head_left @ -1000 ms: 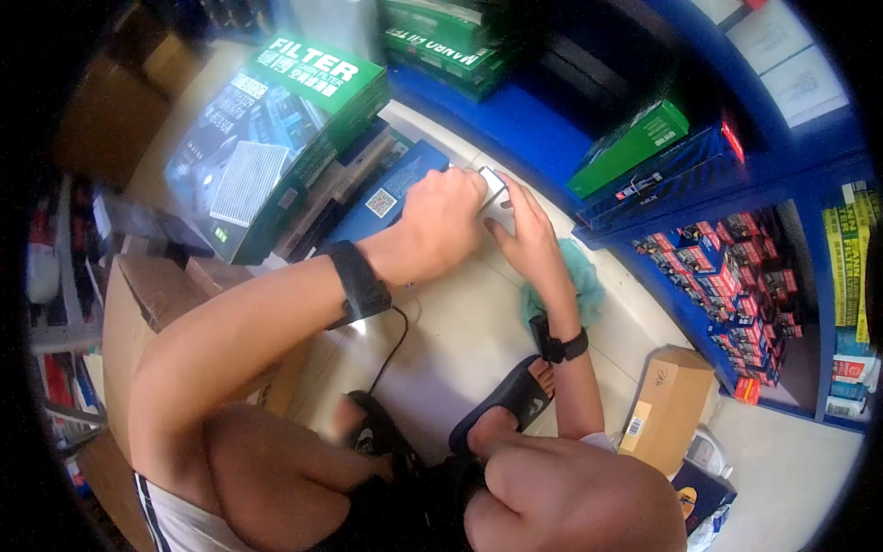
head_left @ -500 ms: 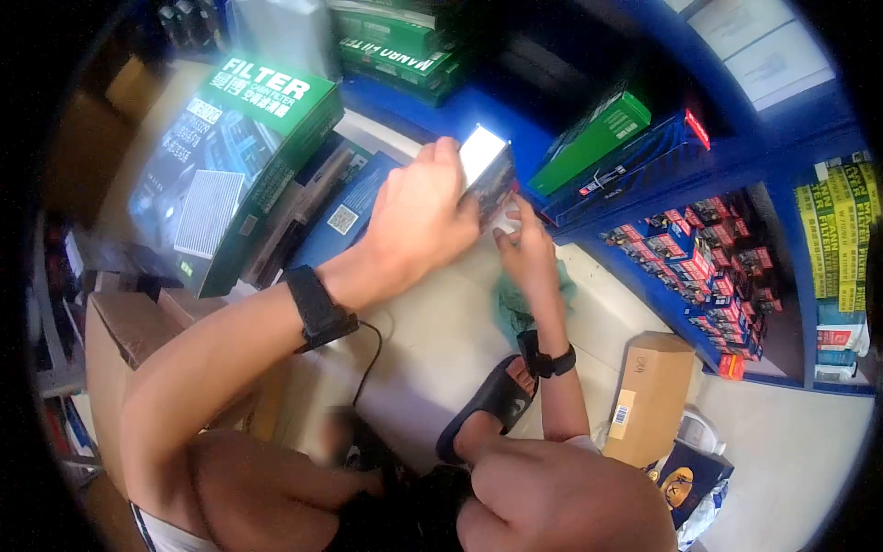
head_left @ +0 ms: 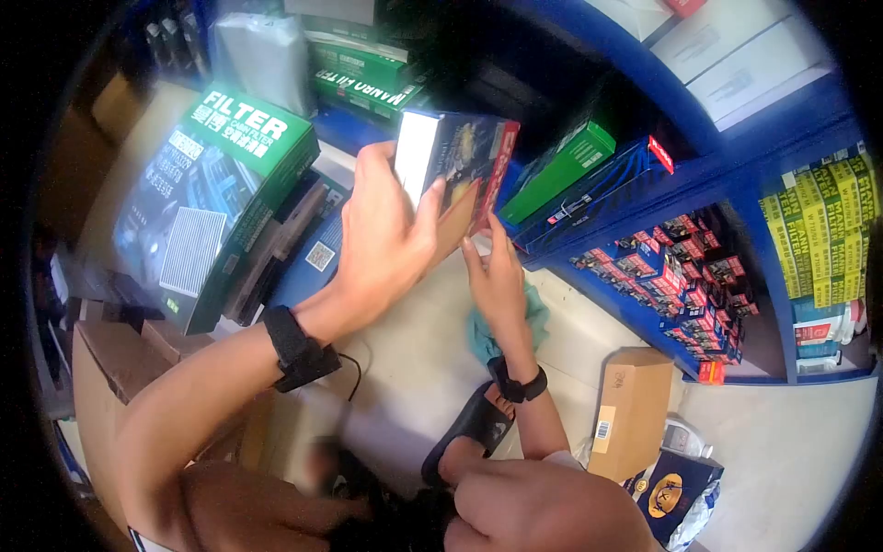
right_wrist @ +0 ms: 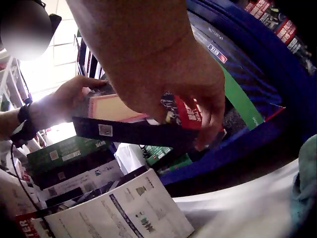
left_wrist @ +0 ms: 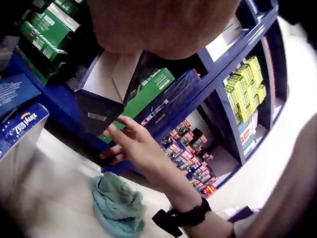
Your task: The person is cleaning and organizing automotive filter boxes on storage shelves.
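Observation:
A dark box (head_left: 474, 147) with a red edge and a bright white end is held tilted above the floor. My left hand (head_left: 379, 230) grips its left side, thumb across the near face. At the box's lower right corner, the fingers of my right hand (head_left: 498, 281) pinch the edge. In the left wrist view a pale surface of the box (left_wrist: 106, 74) faces up, with the right hand (left_wrist: 143, 153) at its lower corner. The right wrist view has the box (right_wrist: 138, 133) between the left hand (right_wrist: 64, 101) and the right hand (right_wrist: 198, 79).
A large green filter box (head_left: 216, 198) leans at the left. Blue shelving (head_left: 589, 244) holds a green box (head_left: 566, 170) and stacks of small red-and-blue boxes (head_left: 676, 276). A teal cloth (head_left: 533, 327) lies on the floor, left of a brown carton (head_left: 635, 405).
The box has risen and moved left, turning so that more of its dark face and red edge shows. Both hands have moved left with it, and the left thumb has spread across its face.

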